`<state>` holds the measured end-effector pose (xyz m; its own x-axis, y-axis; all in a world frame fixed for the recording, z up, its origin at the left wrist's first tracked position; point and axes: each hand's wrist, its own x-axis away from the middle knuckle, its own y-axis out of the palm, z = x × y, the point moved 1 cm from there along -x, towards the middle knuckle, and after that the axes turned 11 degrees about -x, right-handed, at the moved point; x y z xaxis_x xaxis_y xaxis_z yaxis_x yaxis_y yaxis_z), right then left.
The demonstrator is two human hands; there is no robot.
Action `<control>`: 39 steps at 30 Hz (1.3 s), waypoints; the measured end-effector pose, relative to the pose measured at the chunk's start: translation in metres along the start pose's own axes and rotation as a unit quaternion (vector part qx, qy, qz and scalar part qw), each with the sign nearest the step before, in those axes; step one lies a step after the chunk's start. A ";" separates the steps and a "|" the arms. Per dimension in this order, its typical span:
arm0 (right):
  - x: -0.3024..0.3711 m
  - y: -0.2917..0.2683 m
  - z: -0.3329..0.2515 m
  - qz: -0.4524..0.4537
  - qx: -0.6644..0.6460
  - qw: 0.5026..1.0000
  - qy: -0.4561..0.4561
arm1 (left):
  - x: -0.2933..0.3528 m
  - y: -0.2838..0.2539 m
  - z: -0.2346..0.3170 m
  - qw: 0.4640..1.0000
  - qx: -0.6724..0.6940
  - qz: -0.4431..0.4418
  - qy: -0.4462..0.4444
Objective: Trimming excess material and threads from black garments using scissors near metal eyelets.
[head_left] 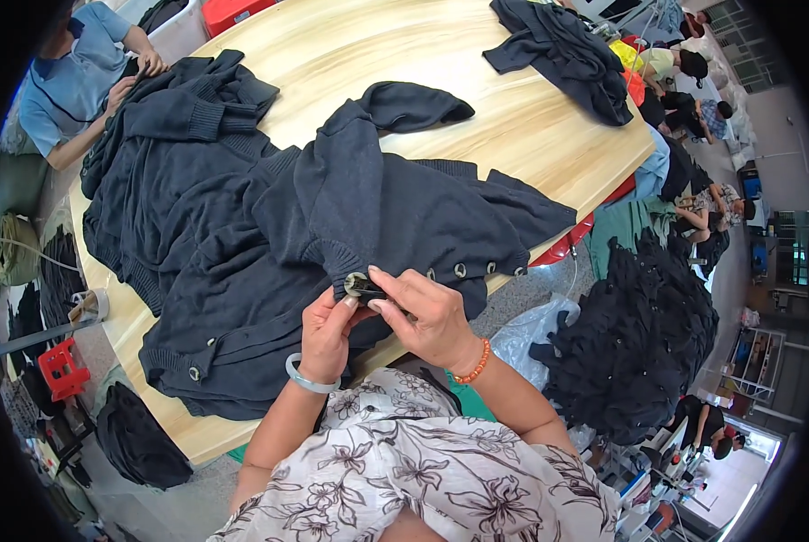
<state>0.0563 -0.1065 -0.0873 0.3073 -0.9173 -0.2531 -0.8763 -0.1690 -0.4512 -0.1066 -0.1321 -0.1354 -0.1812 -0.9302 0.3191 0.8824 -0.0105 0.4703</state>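
A dark knitted cardigan (pixel 422 212) lies spread on the wooden table in front of me, several round buttons along its edge. My left hand (pixel 326 334) is closed, thumb and fingers pinching the cardigan's edge beside a button (pixel 351 282). Close against that button, my right hand (pixel 427 312) grips a small black tool (pixel 366 286), mostly hidden by the fingers, so its exact kind does not show. Both hands are together at the table's near side.
More dark knitwear (pixel 178 194) covers the left of the table (pixel 413 54), where another person's hands (pixel 138 79) hold a garment. A dark garment (pixel 571 63) lies at the far right. Beside the table are a dark garment heap (pixel 635 339), clear plastic (pixel 522 336) and a red stool (pixel 63 375).
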 end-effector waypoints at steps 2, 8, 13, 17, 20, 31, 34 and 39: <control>-0.001 0.000 0.000 0.004 0.008 1.000 -0.005 | 0.000 0.001 -0.001 1.000 0.002 0.005 -0.001; -0.004 -0.001 0.002 0.028 0.026 0.999 -0.029 | -0.003 0.009 0.000 1.000 0.006 0.016 0.012; -0.005 -0.001 0.006 0.043 0.030 0.998 -0.030 | -0.005 0.013 0.000 0.999 -0.015 0.033 0.022; -0.006 -0.001 0.012 0.058 0.038 0.996 -0.051 | -0.008 0.014 -0.001 0.999 -0.024 0.034 0.029; -0.005 -0.001 0.013 0.074 -0.011 0.997 -0.030 | -0.009 0.017 0.003 0.999 -0.022 0.036 0.027; -0.007 -0.004 0.010 0.067 -0.012 0.997 -0.026 | -0.010 0.013 0.002 0.999 -0.019 0.045 0.023; -0.008 -0.004 0.010 0.059 0.003 0.998 -0.035 | -0.010 0.014 0.002 0.999 -0.015 0.042 0.028; -0.010 -0.002 0.009 0.072 0.046 0.994 -0.065 | -0.010 0.016 0.000 0.997 -0.046 0.043 0.046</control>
<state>0.0584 -0.0937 -0.0917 0.2317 -0.8745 -0.4261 -0.8786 -0.0001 -0.4776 -0.0908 -0.1230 -0.1308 -0.0669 -0.9587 0.2764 0.9299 0.0405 0.3656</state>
